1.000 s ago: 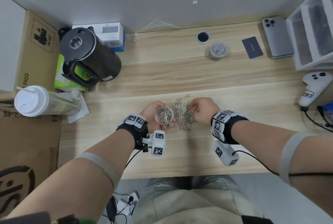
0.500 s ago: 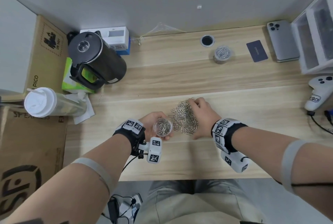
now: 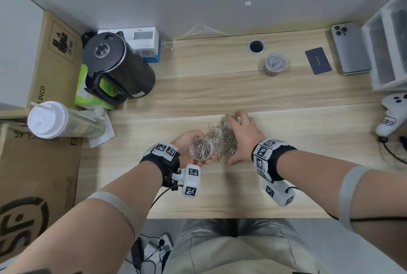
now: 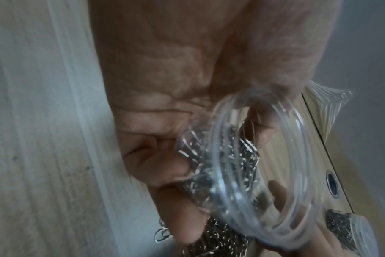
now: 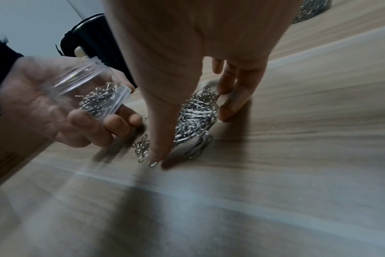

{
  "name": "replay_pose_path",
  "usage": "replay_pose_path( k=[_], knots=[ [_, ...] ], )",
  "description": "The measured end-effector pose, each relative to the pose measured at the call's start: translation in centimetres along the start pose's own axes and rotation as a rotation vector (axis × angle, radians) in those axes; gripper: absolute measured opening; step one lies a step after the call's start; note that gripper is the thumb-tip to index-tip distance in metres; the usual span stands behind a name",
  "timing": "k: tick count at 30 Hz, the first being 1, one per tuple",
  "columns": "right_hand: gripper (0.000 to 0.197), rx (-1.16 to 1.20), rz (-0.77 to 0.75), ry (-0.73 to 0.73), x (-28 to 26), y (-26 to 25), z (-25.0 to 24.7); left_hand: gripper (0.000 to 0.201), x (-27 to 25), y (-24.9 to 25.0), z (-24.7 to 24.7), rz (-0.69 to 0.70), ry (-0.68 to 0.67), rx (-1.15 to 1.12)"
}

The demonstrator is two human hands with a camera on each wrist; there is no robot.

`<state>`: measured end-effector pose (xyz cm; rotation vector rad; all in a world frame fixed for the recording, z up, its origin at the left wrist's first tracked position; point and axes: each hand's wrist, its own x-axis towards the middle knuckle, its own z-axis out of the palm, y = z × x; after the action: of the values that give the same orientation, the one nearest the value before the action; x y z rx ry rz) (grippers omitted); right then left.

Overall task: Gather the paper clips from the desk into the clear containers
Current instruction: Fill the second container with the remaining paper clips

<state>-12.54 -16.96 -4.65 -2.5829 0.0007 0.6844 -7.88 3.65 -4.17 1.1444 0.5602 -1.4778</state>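
A heap of silver paper clips (image 3: 223, 139) lies on the wooden desk (image 3: 220, 196) in front of me. My right hand (image 3: 242, 135) is spread over its right side; in the right wrist view the thumb (image 5: 158, 121) touches the desk on the near side of the paper clips (image 5: 196, 114) and the fingertips (image 5: 226, 111) touch down on the far side. My left hand (image 3: 185, 143) grips a small clear container (image 3: 201, 149), partly filled with clips, just left of the heap, its mouth tilted up. A second clear container (image 3: 275, 63), full of clips, stands at the back right.
A black kettle (image 3: 114, 64) and a white-lidded cup (image 3: 50, 119) occupy the left side. A phone (image 3: 350, 47), a dark card (image 3: 318, 60), a white drawer unit (image 3: 387, 42) and a white controller (image 3: 392, 117) sit at the right. A cable hole (image 3: 256, 46) is at the back.
My right hand has gone from a closed pinch at the heap's right edge to a wide spread around the heap. The left hand has kept the container beside the heap.
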Motion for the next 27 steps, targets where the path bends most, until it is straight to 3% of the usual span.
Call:
replay_pose_path(
  k=[6, 12, 17, 27],
  knots=[
    [0.115, -0.046, -0.044, -0.08, 0.8, -1.2, 0.7, 0.038, 0.6, 0.0, 0.4, -0.012, -0.033, 0.002],
    [0.067, 0.019, -0.063, -0.074, 1.2, -1.8, 0.5, 0.039, 2.2, 0.2, 1.6, 0.011, -0.022, -0.044],
    [0.042, 0.093, -0.085, -0.049, 1.0, -1.7, 0.7, 0.04, 2.9, 0.4, 2.0, 0.022, -0.061, -0.063],
    [0.025, 0.185, -0.01, 0.056, 1.7, -1.7, 1.2, 0.043, 2.2, 0.8, 2.0, 0.001, -0.062, -0.106]
  ],
)
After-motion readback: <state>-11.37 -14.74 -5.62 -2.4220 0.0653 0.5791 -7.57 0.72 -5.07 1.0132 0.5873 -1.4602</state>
